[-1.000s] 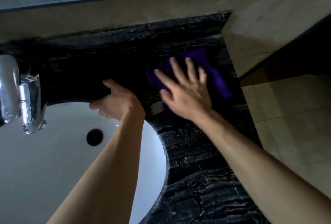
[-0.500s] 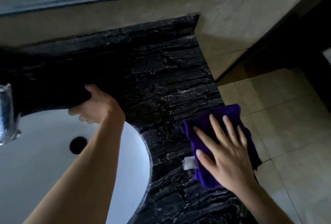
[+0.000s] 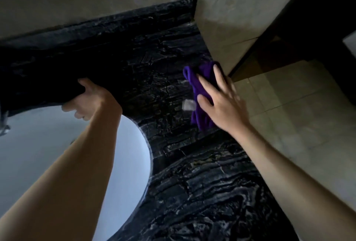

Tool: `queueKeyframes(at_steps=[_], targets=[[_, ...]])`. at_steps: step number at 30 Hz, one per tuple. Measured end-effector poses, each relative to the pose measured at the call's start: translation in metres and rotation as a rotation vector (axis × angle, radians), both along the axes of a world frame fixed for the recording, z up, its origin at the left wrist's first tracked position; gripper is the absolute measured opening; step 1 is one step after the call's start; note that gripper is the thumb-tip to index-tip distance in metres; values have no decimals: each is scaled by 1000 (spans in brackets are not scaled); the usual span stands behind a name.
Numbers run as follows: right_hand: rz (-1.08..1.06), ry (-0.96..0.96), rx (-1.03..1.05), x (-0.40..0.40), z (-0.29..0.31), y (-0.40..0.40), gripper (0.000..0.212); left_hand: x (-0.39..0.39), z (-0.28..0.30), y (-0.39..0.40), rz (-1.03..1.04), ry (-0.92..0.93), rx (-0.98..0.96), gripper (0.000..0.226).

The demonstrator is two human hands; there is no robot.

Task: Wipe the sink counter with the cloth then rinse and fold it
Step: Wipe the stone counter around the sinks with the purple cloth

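Head view: bunched purple cloth [image 3: 200,86] with a white tag [image 3: 188,105] lies right of centre, at the right edge of the black veined marble counter [image 3: 154,63]. Right hand [image 3: 221,104] presses it, fingers straight and spread. Left hand [image 3: 90,102], fingers curled, grips the counter rim above the white oval basin [image 3: 48,154], lower left.

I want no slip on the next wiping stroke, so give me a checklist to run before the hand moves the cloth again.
1. Right hand flat on the purple cloth: ok.
2. Cloth fully on the black counter: cannot tell; it lies at the right edge.
3. Left hand braced on the sink rim: ok.
4. Cloth spread flat: not ok, bunched.
5. White tag tucked under: not ok, sticking out.
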State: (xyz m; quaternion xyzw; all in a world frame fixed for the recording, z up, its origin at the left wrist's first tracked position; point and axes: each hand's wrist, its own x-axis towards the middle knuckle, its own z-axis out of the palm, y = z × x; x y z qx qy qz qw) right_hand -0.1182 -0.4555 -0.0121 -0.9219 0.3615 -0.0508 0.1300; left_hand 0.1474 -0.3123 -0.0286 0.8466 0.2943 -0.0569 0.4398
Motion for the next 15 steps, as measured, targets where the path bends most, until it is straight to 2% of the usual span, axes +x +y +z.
queueKeyframes(at_steps=[2,4,5,8,10,11,13,15], targets=[[-14,30,-10,-56,3,42,57,-4,7,7,-131,4,-12,69],[-27,59,-1,-118,8,90,56,-18,10,13,-119,-1,-125,65],[-40,72,25,-147,10,112,56,-34,10,18,-181,3,-156,63],[-74,140,70,-202,14,155,57,-119,0,45,-674,34,-263,65],[-71,181,78,-200,16,154,59,-165,-1,61,-897,-32,-187,69],[-64,194,70,-190,16,147,59,-173,-1,64,-936,-72,-95,66],[-57,179,31,-156,13,123,58,-174,-1,60,-912,-87,43,63],[-56,161,-8,-115,5,99,58,-171,2,58,-910,-92,80,65]])
